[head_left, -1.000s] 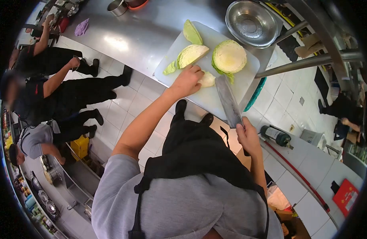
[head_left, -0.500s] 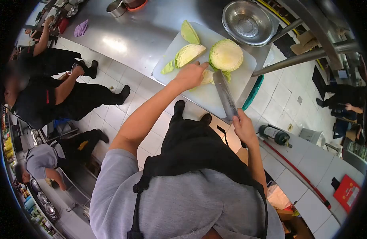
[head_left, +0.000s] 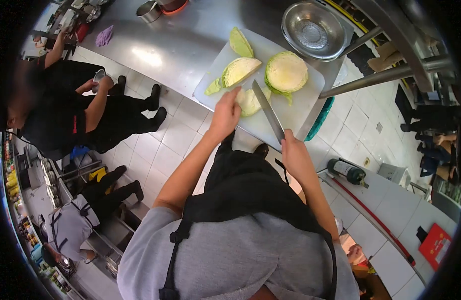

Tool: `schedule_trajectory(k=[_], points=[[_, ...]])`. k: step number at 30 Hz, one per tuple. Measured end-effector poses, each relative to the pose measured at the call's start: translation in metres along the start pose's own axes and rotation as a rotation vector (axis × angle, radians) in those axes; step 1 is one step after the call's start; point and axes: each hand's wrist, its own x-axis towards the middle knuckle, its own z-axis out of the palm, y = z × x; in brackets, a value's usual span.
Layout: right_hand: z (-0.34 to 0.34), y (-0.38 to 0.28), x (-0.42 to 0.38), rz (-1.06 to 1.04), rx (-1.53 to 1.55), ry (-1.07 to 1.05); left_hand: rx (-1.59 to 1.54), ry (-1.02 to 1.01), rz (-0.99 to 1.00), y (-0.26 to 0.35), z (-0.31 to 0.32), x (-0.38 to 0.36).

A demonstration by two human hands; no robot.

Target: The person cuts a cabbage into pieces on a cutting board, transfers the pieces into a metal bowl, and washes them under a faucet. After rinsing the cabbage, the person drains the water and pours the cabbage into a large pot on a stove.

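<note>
My right hand is wrapped round the handle of a kitchen knife, its blade pointing up and left across a white cutting board. Just left of the blade lies a pale cabbage wedge; the fingers of my left hand are closed at its left end. A large cut cabbage half rests at the board's right, its pale cut face up. Farther back on the board are a second wedge and a green outer piece, with a small leaf scrap at the left.
The board lies on a steel counter. Behind it stands a metal bowl, and a steel pot is at the far left. A purple cloth lies near the counter's edge. Metal rack bars rise at right. Co-workers stand left.
My left hand has drawn back left, showing more of the wedge. The knife has swung up and left, away from the cabbage half. Co-workers at left have shifted.
</note>
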Motion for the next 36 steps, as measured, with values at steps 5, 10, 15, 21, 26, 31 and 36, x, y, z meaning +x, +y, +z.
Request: schedule_trajectory(k=[5,10,15,21,26,31,36], points=[[0.013,-0.002,0.030,0.063,-0.179,-0.111,0.076,0.015,0.189,-0.006,0.016,-0.004],[0.041,0.010,0.060,0.030,-0.167,0.006,0.195,0.059,0.182,-0.014,0.025,-0.011],[0.028,0.028,0.045,0.047,-0.148,0.011,0.059,0.063,-0.067,-0.030,0.006,-0.014],[0.021,0.003,0.012,-0.061,0.037,-0.084,-0.039,0.348,-0.226,-0.054,-0.025,-0.014],[0.036,0.035,0.015,0.011,0.029,0.050,0.156,0.226,0.161,-0.053,0.006,-0.015],[0.009,0.039,0.012,0.002,-0.039,0.068,0.190,0.259,0.243,-0.026,0.015,0.014],[-0.001,0.016,0.000,0.033,-0.033,0.048,0.487,0.094,0.131,-0.024,-0.001,0.092]])
